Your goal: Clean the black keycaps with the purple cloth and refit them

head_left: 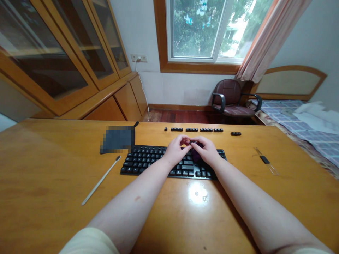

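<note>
Black keyboard (183,168) on glossy wooden desk (172,211) — window (196,31), chair (230,92) beyond.

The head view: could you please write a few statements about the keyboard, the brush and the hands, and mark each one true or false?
1. Loose keycaps lie on the far side of the keyboard. True.
2. These keycaps form one unbroken line. False: gaps divide them into groups.
3. The brush lies to the left of the keyboard. True.
4. Its bristle end points toward the person. False: it points away.
5. The left hand and right hand are close together above the keyboard. True.
6. One hand holds the brush. False: it lies on the desk.
</note>
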Demonstrator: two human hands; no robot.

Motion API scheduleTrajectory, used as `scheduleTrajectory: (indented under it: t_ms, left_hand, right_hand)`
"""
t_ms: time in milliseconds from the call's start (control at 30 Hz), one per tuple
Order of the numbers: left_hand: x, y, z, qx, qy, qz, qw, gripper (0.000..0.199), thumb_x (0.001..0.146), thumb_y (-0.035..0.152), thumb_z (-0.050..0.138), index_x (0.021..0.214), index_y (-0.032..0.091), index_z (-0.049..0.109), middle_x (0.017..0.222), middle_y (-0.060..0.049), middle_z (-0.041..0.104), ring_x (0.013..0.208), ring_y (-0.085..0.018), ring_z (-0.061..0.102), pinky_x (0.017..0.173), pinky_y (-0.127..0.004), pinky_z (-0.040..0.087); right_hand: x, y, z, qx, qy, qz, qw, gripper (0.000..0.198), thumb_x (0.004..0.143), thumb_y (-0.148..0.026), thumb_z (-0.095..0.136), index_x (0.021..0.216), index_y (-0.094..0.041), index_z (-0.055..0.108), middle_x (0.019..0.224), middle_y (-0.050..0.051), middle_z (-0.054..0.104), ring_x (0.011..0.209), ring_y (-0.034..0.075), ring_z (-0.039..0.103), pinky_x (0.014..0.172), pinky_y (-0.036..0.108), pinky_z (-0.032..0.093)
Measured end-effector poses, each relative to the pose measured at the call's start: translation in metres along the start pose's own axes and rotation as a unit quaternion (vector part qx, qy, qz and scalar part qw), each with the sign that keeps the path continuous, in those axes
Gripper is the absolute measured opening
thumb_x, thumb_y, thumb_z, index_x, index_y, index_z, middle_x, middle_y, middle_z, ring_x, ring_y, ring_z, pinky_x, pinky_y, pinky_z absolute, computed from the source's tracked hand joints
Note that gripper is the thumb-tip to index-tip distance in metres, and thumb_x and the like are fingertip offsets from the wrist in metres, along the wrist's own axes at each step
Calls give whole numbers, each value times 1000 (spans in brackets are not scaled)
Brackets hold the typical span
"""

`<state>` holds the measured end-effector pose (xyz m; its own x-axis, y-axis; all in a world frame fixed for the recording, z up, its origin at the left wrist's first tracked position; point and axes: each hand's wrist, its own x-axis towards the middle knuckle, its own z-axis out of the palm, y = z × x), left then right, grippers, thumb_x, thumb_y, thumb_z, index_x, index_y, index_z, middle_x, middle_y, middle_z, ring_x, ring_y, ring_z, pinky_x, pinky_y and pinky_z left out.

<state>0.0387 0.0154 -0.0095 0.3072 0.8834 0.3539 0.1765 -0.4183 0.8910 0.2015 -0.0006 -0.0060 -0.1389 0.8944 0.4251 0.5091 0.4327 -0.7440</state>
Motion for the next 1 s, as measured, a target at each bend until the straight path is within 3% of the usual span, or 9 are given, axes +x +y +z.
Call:
scheduleTrajectory:
  t_ms: [567,1000]
  left_hand:
    - [0,-3,0,12,9,-6,1000,23,73,16,62,94,17,53,87,-2,62,82,-12,61,80,-29,50]
    - [0,2,-2,34,4,-9,999,21,71,13,59,90,18,51,83,0,58,79,-11,58,78,-27,49]
  right_hand:
    - [0,1,1,2,8,50,999,24,76,-35,60,94,-20,67,91,6,70,83,20,64,79,34,48]
    - [0,-2,0,-5,-3,25,1000,26,73,-36,64,94,-21,67,90,6,69,82,20,63,78,35,48]
